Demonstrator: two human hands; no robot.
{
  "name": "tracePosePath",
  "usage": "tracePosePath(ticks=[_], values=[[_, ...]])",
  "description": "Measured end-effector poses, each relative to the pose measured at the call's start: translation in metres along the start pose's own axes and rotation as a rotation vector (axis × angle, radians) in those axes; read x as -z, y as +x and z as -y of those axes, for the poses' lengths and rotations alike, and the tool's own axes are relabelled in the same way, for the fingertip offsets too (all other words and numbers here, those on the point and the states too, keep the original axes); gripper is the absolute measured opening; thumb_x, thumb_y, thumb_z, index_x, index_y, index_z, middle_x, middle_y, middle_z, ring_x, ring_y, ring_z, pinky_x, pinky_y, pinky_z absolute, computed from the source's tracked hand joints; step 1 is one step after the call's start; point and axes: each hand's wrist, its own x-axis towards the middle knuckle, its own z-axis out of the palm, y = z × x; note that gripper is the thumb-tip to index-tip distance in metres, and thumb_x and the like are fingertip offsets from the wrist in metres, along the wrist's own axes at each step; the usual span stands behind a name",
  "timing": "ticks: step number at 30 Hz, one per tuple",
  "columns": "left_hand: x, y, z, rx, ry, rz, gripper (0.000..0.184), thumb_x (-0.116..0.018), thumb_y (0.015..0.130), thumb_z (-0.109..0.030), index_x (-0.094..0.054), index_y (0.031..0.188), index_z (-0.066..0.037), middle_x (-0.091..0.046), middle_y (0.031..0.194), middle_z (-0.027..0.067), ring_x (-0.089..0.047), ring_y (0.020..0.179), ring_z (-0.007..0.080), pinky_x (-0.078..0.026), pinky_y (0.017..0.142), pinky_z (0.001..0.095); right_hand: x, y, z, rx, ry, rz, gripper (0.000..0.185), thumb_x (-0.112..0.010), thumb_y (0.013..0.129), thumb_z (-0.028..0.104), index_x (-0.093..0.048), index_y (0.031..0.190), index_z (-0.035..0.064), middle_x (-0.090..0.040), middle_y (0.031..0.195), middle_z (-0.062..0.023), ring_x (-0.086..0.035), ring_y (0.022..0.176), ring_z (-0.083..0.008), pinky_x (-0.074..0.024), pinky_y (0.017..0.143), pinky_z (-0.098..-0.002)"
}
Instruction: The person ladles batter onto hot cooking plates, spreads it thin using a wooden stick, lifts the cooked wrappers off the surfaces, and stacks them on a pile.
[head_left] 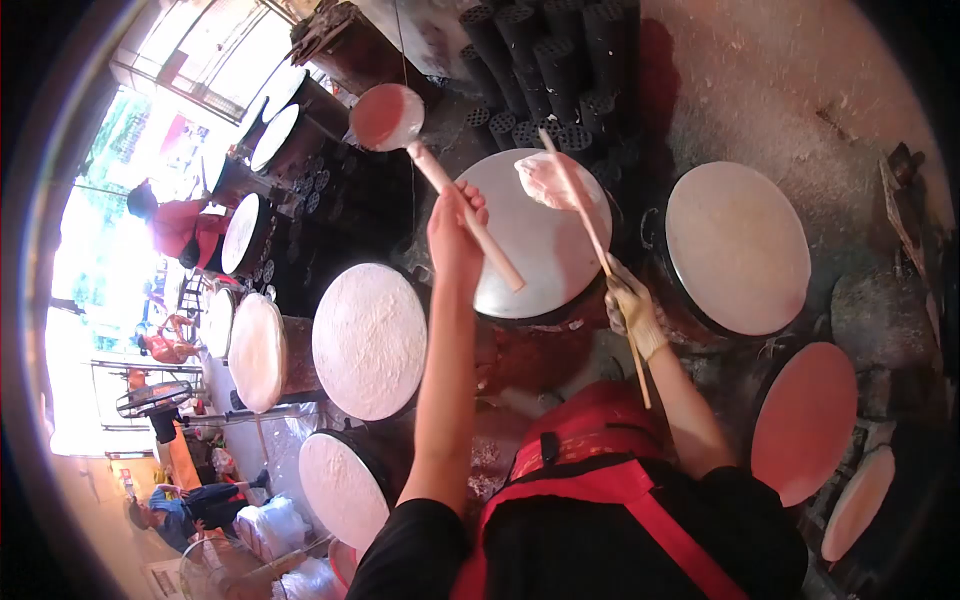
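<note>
Head view: ladle [431,169] in left fingers [480,214]

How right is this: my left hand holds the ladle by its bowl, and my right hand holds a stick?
The grip's wrong: the head view shows your left hand holding the ladle by its handle. Your right hand does hold a stick.

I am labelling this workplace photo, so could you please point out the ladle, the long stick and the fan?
Ladle [432,171]: head view, on its handle, near the bowl.
Long stick [591,235]: head view, on the middle of its shaft.
Fan [156,398]: head view, on its round head.
</note>
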Motion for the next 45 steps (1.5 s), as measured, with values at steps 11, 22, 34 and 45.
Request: tracePosePath(ticks=[11, 22, 34, 45], values=[[0.107, -0.194, -0.031, 0.177, 0.597, -0.228, 0.021, -0.064, 0.095, -0.023, -0.068, 0.105, -0.005, -0.051, 0.070, -0.0073, -0.036, 0.052, 0.0018, -0.025, 0.044, 0.0183, -0.108, 0.071, -0.047, -0.038, 0.042, -0.227, 0.025, -0.061, 0.095, 0.030, -0.060, 0.118, 0.0205, -0.043, 0.056, 0.0020, -0.037, 0.036, -0.0095, -0.0264, 0.032, -0.0275], [0.175, -0.280, -0.037, 0.316, 0.581, -0.442, 0.049, -0.047, 0.103, -0.040, -0.052, 0.067, -0.008, -0.037, 0.056, -0.0054, -0.031, 0.048, 0.0042, -0.021, 0.044, 0.0228, -0.076, 0.038, -0.027, 0.005, -0.101, -0.207, 0.030, -0.058, 0.097, 0.025, -0.058, 0.127, 0.0259, -0.046, 0.057, 0.0030, -0.033, 0.032, -0.0084, -0.0244, 0.031, -0.0266], [0.144, -0.279, 0.030, 0.226, 0.404, -0.728, 0.033, -0.055, 0.101, -0.031, -0.064, 0.084, -0.004, -0.040, 0.063, -0.0074, -0.032, 0.049, 0.0013, -0.022, 0.043, 0.0188, -0.035, 0.038, 0.044, -0.252, -0.438, 0.122, 0.036, -0.057, 0.097, 0.023, -0.056, 0.132, 0.0266, -0.043, 0.057, 0.0028, -0.032, 0.034, -0.0077, -0.0234, 0.031, -0.0259], [0.077, -0.273, 0.093, 0.151, 0.299, -0.872, 0.030, -0.056, 0.100, -0.030, -0.065, 0.088, -0.004, -0.046, 0.066, -0.0073, -0.038, 0.055, 0.0007, -0.028, 0.046, 0.0173, -0.058, 0.123, 0.071, -0.338, -0.662, 0.441, 0.033, -0.055, 0.099, 0.022, -0.060, 0.130, 0.0267, -0.041, 0.059, 0.0049, -0.031, 0.036, -0.0068, -0.0256, 0.032, -0.0258]])
